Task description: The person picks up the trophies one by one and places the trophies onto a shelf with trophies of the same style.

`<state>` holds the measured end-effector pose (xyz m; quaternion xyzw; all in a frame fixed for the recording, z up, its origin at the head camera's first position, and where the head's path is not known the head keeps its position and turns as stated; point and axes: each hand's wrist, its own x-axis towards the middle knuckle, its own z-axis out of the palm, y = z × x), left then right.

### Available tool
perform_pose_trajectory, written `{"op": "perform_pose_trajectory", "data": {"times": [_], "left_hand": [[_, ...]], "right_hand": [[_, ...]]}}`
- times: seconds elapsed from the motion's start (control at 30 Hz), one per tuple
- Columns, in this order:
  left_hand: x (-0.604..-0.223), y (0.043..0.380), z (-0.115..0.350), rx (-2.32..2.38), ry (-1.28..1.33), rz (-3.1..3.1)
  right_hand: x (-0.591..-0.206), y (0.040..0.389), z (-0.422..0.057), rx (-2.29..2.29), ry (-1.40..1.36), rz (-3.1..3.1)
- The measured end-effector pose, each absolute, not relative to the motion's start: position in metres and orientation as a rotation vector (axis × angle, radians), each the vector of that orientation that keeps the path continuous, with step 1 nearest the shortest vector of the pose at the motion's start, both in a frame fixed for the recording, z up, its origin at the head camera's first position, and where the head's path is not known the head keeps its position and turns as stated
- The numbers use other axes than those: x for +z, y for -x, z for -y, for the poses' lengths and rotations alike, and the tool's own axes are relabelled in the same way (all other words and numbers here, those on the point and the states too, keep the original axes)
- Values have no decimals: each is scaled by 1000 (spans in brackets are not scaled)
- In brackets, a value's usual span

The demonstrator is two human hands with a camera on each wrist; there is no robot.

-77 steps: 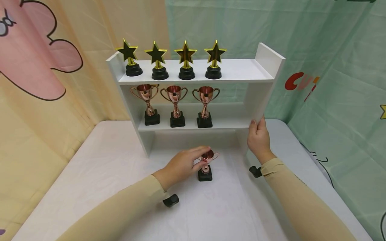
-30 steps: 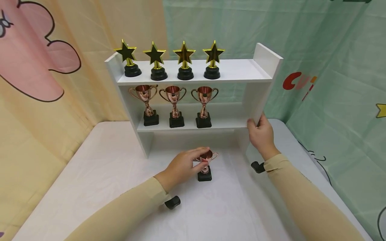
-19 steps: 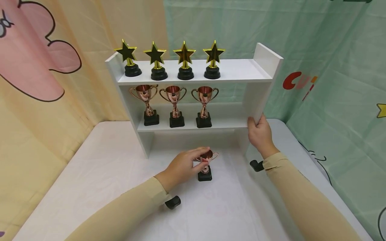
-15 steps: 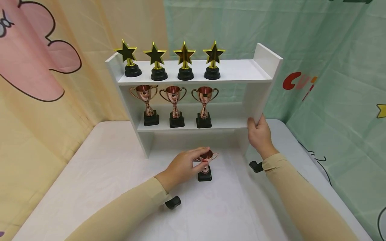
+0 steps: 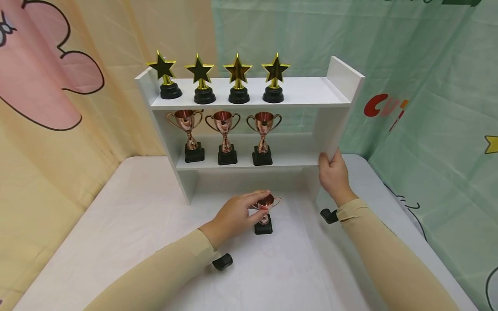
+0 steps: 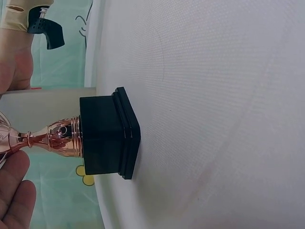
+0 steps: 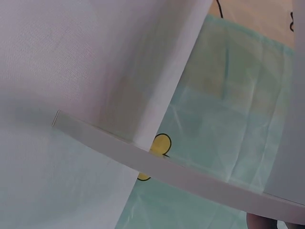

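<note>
In the head view my left hand (image 5: 235,214) holds a copper-coloured trophy cup (image 5: 263,226) by its bowl, thumb in front and fingers over the far side. The cup is upright in front of the shelf's bottom opening, its black base (image 6: 107,136) at the white cloth in the left wrist view. My right hand (image 5: 335,179) grips the right side panel of a white shelf unit (image 5: 311,90), thumb on the front edge, other fingers hidden behind. The right wrist view shows that panel's edge (image 7: 190,179) and only a bit of fingertip at the bottom.
Several gold star trophies (image 5: 237,77) with black bases line the top board. Three more copper cups (image 5: 224,138) stand on the middle board, left of its right end. A white cloth-covered table (image 5: 128,224) lies beneath, with printed curtains (image 5: 420,108) close behind and beside it.
Both hands keep their holds on the cup and the side panel. The right hand and forearm shift very slightly; the view drifts a little. The trophies stay in place.
</note>
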<state>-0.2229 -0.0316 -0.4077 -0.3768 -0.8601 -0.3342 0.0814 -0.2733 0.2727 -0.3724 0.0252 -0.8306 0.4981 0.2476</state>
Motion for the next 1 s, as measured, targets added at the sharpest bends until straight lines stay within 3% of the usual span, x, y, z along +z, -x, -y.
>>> {"op": "perform_pose_trajectory", "data": {"times": [1.0], "left_hand": [[-407, 223, 32, -959, 1154, 2537]], "right_hand": [[-374, 274, -272, 1370, -68, 2258]]}}
